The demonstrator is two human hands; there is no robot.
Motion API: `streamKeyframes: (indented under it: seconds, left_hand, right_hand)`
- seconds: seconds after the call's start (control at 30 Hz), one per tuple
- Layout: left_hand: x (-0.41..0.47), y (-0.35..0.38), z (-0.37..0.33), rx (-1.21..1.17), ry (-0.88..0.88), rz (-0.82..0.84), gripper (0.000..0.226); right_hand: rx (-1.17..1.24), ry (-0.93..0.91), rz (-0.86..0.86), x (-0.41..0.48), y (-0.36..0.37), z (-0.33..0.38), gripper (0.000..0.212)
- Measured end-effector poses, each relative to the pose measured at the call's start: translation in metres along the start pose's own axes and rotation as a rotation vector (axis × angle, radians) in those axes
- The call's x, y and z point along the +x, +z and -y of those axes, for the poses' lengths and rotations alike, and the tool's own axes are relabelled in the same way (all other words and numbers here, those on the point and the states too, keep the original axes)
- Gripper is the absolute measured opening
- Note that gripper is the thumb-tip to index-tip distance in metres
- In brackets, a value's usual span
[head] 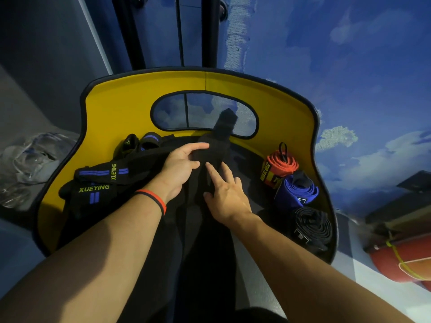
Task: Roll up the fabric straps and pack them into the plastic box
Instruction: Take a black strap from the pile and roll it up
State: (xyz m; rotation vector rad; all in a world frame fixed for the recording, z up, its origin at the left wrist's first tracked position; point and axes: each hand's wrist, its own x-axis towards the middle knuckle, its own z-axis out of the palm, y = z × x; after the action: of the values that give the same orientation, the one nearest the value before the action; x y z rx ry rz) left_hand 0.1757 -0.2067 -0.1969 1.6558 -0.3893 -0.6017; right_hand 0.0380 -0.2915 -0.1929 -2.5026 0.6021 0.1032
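Two bare forearms reach forward from the bottom edge, the left one wearing a red and black wristband (pixel 155 200). The right hand (pixel 227 197) lies flat on a black strap (pixel 215 146) with its fingers (pixel 213 174) straight and spread apart, pressing the cloth down. Just beyond it the left hand (pixel 179 165) pinches the same strap between thumb and forefinger, the other fingers curled behind. The strap lies unrolled along the dark floor of a yellow tray (pixel 121 108), and its far end rises against the tray's back wall. To the right, three rolled straps sit in a row against the rim: a black roll (pixel 312 226) nearest, a blue roll (pixel 296 191) touching it, then an orange roll (pixel 282 164). To the left lie loose black straps marked XUEYING (pixel 98 186) with blue stripes. The back wall has an oval window (pixel 172 113). Outside the tray at far left sits a clear plastic object (pixel 30 157), too blurred to tell its shape.
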Motion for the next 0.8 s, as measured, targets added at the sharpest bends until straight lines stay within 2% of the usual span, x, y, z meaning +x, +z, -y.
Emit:
streamKeyframes:
  seconds: [0.07,0.1,0.23,0.43,0.53,0.7,0.8]
  left_hand:
    - [0.002,0.000,0.005,0.081,-0.042,0.036,0.079]
    - [0.002,-0.001,0.006,0.127,-0.049,0.035,0.080]
    - [0.003,0.001,-0.004,0.198,-0.061,-0.009,0.065]
    - [0.014,0.010,0.009,0.538,-0.051,-0.109,0.073]
    - [0.018,0.014,0.004,0.484,-0.090,-0.139,0.069]
    - [0.012,0.007,-0.001,0.362,-0.161,-0.002,0.066]
    - [0.009,0.000,0.008,0.393,-0.129,0.030,0.064]
  right_hand:
    - [0.004,0.031,0.021,0.003,-0.001,0.000,0.072]
    - [0.002,0.041,0.031,0.005,-0.001,0.000,0.070]
    - [-0.011,0.050,0.047,0.006,0.000,0.001,0.066]
    - [-0.048,0.011,0.013,-0.002,0.000,-0.001,0.057]
    - [-0.030,-0.002,0.008,-0.007,-0.003,-0.002,0.054]
    - [0.115,0.083,0.031,-0.007,-0.017,-0.014,0.056]
    - [0.070,0.056,0.073,-0.015,-0.029,-0.018,0.058]
